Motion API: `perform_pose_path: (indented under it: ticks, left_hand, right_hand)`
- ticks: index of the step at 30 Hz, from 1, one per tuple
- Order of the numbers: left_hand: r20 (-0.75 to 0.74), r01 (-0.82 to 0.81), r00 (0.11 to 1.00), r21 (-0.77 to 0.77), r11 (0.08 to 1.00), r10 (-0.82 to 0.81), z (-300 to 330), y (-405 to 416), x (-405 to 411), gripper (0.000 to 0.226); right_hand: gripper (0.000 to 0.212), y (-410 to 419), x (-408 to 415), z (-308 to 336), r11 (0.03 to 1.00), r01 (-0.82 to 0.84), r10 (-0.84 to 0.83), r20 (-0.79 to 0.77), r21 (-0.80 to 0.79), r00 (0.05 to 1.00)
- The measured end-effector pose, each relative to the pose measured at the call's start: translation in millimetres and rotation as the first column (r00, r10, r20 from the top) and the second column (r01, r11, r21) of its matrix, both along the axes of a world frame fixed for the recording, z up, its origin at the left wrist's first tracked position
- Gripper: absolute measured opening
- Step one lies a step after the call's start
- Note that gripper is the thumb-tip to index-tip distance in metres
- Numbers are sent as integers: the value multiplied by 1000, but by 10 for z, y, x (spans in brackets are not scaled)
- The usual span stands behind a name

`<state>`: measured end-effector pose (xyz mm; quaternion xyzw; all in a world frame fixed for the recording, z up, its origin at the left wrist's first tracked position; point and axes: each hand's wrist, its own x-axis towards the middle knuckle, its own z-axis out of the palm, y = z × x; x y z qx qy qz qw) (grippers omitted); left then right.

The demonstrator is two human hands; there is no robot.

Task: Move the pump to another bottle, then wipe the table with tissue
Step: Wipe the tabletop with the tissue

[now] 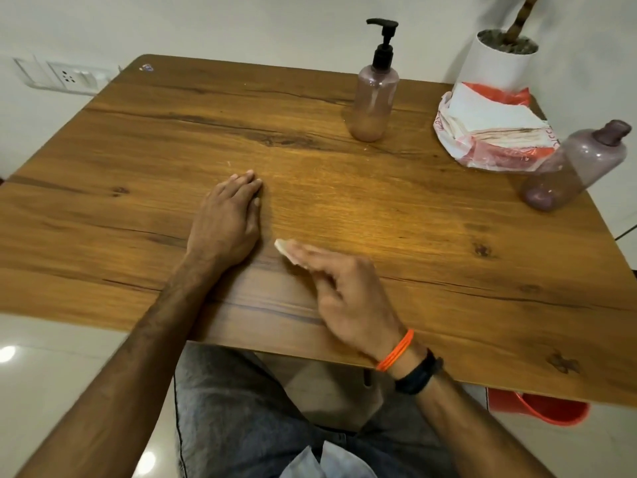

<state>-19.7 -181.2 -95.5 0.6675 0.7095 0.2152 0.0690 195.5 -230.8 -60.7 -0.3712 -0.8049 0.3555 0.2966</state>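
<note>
A translucent pinkish bottle [374, 101] stands at the back of the wooden table [448, 257] with the black pump [383, 43] fitted on top. A second purple bottle [575, 167] without a pump stands at the right edge. My left hand [229, 215] lies flat on the table, fingers straight. My right hand [341, 288] presses a small folded white tissue [284, 248] against the table under straight fingers, near the front edge and just right of my left hand.
An open plastic pack of white tissues [493, 132] lies at the back right, next to a white plant pot [496, 63]. An orange bucket [548, 408] sits on the floor below the table's right front corner. A wall socket [69, 77] is at left.
</note>
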Motion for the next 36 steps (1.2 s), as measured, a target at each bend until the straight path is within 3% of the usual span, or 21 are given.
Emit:
perform_pose_path:
  ticks: [2, 4, 6, 10, 14, 18, 20, 22, 24, 26, 28, 30, 33, 36]
  left_hand:
    - [-4, 1, 1000, 4, 1000, -1, -4, 0, -7, 43]
    - [-6, 0, 1000, 9, 1000, 0, -11, 4, -7, 43]
    - [-5, 2, 1000, 8, 1000, -2, -17, 5, -9, 43]
    - [1, 5, 1000, 8, 1000, -5, -11, -2, -11, 43]
    - [-7, 2, 1000, 9, 1000, -2, 9, -9, 8, 42]
    - [-7, -19, 1000, 10, 1000, 19, 27, -16, 34, 42]
    - [-8, -24, 1000, 8, 1000, 24, 28, -23, 37, 42]
    - [-4, -18, 1000, -2, 1000, 18, 37, -28, 34, 43]
    - [2, -7, 1000, -10, 1000, 7, 54, -32, 29, 43]
    - [11, -2, 1000, -14, 1000, 3, 66, -39, 31, 44]
    - [22, -2, 1000, -14, 1000, 2, 83, -44, 40, 45]
    - [29, -2, 1000, -20, 1000, 3, 87, -50, 45, 44]
    - [35, -1, 999, -31, 1000, 2, 85, -48, 29, 44]
    - [28, -4, 1000, -27, 1000, 4, 74, -41, 28, 44]
  right_hand:
    - [48, 212, 150, 49, 982, 179, -183, -88, -54, 979]
    - [50, 444, 298, 68, 939, 341, -341, -28, 37, 940]
    - [57, 637, 412, 64, 905, 385, -408, 119, 180, 905]
    - [63, 720, 387, -38, 952, 200, -295, 514, 233, 806]
    - [68, 423, 166, -126, 966, -24, -126, 551, 257, 825]
    - [62, 34, -88, -151, 915, -306, 103, 583, 262, 806]
    - [61, 14, -110, -107, 913, -331, 173, 508, 239, 844]
    - [55, 108, -51, -30, 969, -190, 143, 266, 161, 953]
    - [47, 323, 49, 24, 995, 45, -50, 52, 91, 997]
    - [46, 606, 157, 63, 965, 249, -251, 15, 84, 968]
    - [51, 871, 266, 84, 915, 358, -381, 108, 188, 918]
    - [56, 1054, 342, 59, 905, 344, -406, 265, 249, 875]
    - [63, 1107, 284, -54, 954, 172, -280, 518, 247, 808]
    - [70, 919, 133, -102, 969, -17, -137, 592, 247, 794]
